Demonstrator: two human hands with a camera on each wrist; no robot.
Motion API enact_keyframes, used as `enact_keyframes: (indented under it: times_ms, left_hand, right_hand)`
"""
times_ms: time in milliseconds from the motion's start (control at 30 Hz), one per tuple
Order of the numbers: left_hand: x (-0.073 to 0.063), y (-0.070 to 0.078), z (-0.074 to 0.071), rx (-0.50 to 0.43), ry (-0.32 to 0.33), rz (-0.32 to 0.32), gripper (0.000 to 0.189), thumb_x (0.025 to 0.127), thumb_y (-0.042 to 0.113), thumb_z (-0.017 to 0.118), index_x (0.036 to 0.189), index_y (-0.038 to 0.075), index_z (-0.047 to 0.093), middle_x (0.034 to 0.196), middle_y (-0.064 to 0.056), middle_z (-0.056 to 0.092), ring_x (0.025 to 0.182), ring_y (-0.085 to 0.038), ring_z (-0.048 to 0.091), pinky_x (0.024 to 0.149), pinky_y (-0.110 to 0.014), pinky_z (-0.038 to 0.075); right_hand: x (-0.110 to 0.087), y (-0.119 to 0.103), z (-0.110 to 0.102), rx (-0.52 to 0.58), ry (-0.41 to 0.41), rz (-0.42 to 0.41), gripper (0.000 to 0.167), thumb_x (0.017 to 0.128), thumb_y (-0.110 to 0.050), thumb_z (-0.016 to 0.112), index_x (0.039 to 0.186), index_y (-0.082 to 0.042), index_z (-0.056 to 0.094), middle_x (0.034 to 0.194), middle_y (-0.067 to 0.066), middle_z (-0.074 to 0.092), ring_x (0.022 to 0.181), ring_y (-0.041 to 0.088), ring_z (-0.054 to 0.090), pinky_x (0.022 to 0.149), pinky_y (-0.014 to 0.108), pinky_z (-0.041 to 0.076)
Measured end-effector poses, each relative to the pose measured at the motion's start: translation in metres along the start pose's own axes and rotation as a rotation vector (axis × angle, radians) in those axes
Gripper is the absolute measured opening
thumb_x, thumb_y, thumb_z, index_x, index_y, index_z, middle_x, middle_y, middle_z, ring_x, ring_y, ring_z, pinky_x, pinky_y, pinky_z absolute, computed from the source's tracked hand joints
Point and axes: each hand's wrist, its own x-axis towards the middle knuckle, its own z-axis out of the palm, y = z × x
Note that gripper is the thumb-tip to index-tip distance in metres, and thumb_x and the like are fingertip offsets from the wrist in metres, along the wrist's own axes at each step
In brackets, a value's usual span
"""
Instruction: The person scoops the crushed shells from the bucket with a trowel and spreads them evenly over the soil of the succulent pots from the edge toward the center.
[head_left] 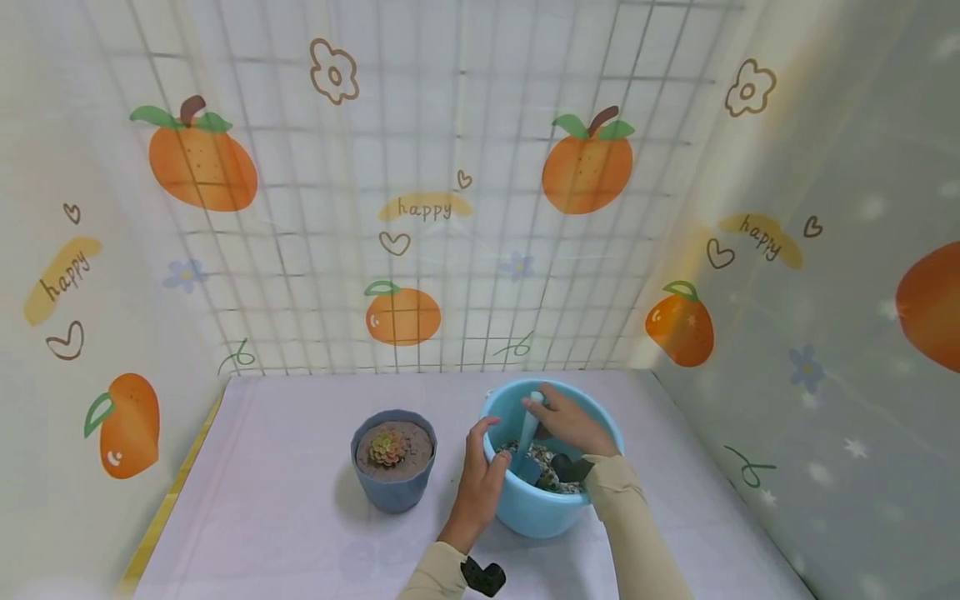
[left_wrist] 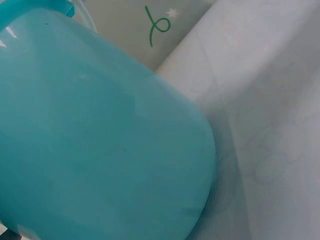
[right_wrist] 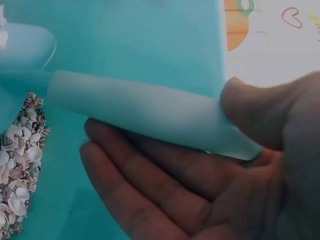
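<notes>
Orange-print curtain behind a pale table on my remote feed, fwiw. Right hand has thumb + fingers clamped on the scoop, its long axis slanting down, slightly left, toward the shells in the bucket. Left hand is at the left rim (gripping or just touching, can't tell tbh), nearer the succulent, which sits off left.
</notes>
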Motion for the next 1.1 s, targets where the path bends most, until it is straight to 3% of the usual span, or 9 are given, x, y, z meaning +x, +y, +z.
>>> enact_keyframes:
  times_ms: [200,600,933,1100]
  left_hand:
    - [-0.001,0.0,0.0,-0.002,0.0,-0.004,0.054,0.108,0.02,0.046,0.159,0.02,0.031,0.163,-0.006,0.028,0.145,-0.028,0.036,0.113,-0.062,0.032]
    - [0.0,-0.001,0.001,0.005,0.007,0.008,0.052,0.108,0.017,0.047,0.158,0.019,0.033,0.162,-0.005,0.029,0.148,-0.025,0.032,0.116,-0.062,0.028]
    - [0.0,-0.001,0.002,-0.008,0.01,0.008,0.05,0.109,0.019,0.045,0.158,0.017,0.034,0.162,-0.007,0.029,0.145,-0.026,0.035,0.114,-0.062,0.029]
    - [-0.001,-0.001,0.001,-0.009,0.014,0.006,0.048,0.11,0.02,0.043,0.158,0.018,0.034,0.163,-0.006,0.028,0.148,-0.025,0.031,0.115,-0.061,0.028]
  right_hand:
    - [0.0,0.0,-0.001,0.019,0.036,0.012,0.029,0.114,-0.028,0.048,0.121,0.0,0.05,0.097,0.017,0.062,0.091,0.035,0.071,0.082,0.052,0.059]
    - [-0.001,-0.002,-0.005,0.011,0.184,0.033,0.031,0.115,-0.03,0.044,0.135,-0.007,0.047,0.099,0.02,0.066,0.081,0.029,0.07,0.079,0.053,0.058]
    - [0.001,-0.004,-0.009,0.014,0.304,0.097,0.04,0.115,-0.035,0.039,0.141,-0.005,0.045,0.104,0.021,0.065,0.079,0.029,0.067,0.072,0.045,0.056]
    - [0.002,-0.002,-0.011,-0.001,0.359,0.13,0.043,0.115,-0.038,0.035,0.143,-0.006,0.043,0.098,0.017,0.063,0.075,0.027,0.064,0.07,0.042,0.053]
